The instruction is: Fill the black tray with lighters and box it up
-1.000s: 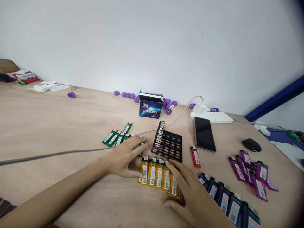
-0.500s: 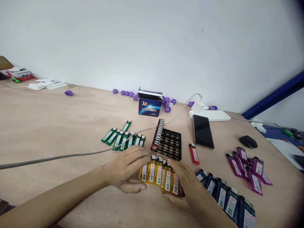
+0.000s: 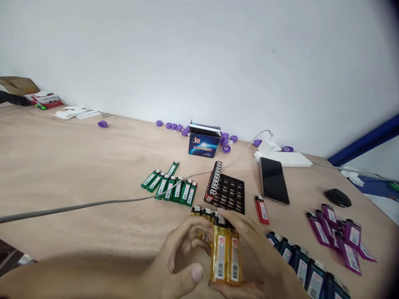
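My right hand (image 3: 257, 253) is closed around yellow lighters (image 3: 226, 257), two of them standing upright with their labels facing me. Just left of them, my left hand (image 3: 177, 257) is curved and open, its thumb apart from the bent fingers. Its fingertips reach in beside the held lighters. More yellow lighters (image 3: 196, 211) show behind the left fingers, partly hidden by them. Beyond the hands lies a black tray with a grid of slots (image 3: 232, 193). One row along its left side is filled with red lighters (image 3: 215, 178).
Green lighters (image 3: 170, 189) lie left of the tray under a grey cable (image 3: 102, 203). A single red lighter (image 3: 262, 210), dark blue lighters (image 3: 301, 265) and purple lighters (image 3: 352, 251) lie right. Farther back are a lighter box (image 3: 204, 143), a phone (image 3: 274, 180) and a power strip (image 3: 291, 159).
My right hand has tipped two yellow lighters upright and brought them nearer to me. My left hand has moved closer, its fingers now bent and thumb spread. The view has shifted slightly.
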Tool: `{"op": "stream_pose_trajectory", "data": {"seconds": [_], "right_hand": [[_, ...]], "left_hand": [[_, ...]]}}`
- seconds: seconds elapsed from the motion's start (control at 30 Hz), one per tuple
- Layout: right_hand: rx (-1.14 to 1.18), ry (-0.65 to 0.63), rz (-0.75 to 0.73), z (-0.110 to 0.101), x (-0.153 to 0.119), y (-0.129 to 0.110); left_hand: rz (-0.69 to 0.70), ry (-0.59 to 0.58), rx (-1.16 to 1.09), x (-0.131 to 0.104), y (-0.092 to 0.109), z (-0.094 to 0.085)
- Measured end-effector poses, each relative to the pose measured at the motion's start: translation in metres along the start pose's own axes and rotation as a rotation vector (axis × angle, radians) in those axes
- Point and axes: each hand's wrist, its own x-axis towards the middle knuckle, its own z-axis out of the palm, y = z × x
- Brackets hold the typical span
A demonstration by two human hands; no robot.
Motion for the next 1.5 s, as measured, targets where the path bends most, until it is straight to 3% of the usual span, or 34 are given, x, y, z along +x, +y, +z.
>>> {"op": "stream_pose_trajectory", "data": {"seconds": [0.13, 0.2, 0.27, 0.33, 0.47, 0.6, 0.73, 0.93, 1.03, 1.1, 1.17, 1.33, 1.5], "right_hand": [[-0.131, -0.031, -0.246, 0.008, 0.031, -0.022], [-0.188, -0.004, -0.341, 0.018, 0.034, -0.024], [-0.164, -0.005, -0.329, 0.027, 0.029, -0.022], [-0.055, 0.0, -0.227, 0.033, 0.022, -0.017], [0.135, 0.045, 0.053, 0.029, 0.021, -0.012], [0.403, -0.044, 0.367, 0.016, 0.043, -0.009], [0.531, -0.117, 0.447, 0.011, 0.054, -0.004], [0.665, 0.114, 0.592, -0.009, 0.053, 0.02], [0.556, 0.132, 0.603, -0.022, 0.056, 0.041], [0.419, 0.122, 0.581, -0.024, 0.057, 0.054], [0.317, 0.109, 0.55, -0.02, 0.057, 0.062], [0.162, -0.012, 0.471, 0.0, 0.055, 0.065], [0.058, -0.02, 0.382, 0.009, 0.052, 0.066]], "left_hand": [[-0.402, -0.033, -0.358, -0.005, 0.0, 0.007], [-0.59, 0.021, -0.527, -0.004, 0.0, 0.007], [-0.693, 0.104, -0.613, -0.001, 0.001, 0.007], [-0.712, 0.116, -0.63, 0.003, 0.003, 0.005], [-0.539, 0.005, -0.52, 0.014, 0.002, -0.002], [-0.423, -0.07, -0.337, 0.022, -0.004, -0.012], [-0.416, -0.083, -0.188, 0.026, -0.008, -0.018], [-0.353, -0.042, 0.033, 0.026, -0.003, -0.027], [-0.102, 0.06, 0.484, 0.027, 0.0, -0.039], [0.104, 0.059, 0.782, 0.029, -0.001, -0.048], [0.216, 0.024, 0.947, 0.031, -0.003, -0.056], [0.223, 0.028, 1.05, 0.036, -0.013, -0.063], [0.195, 0.029, 1.037, 0.036, -0.014, -0.06]]}}
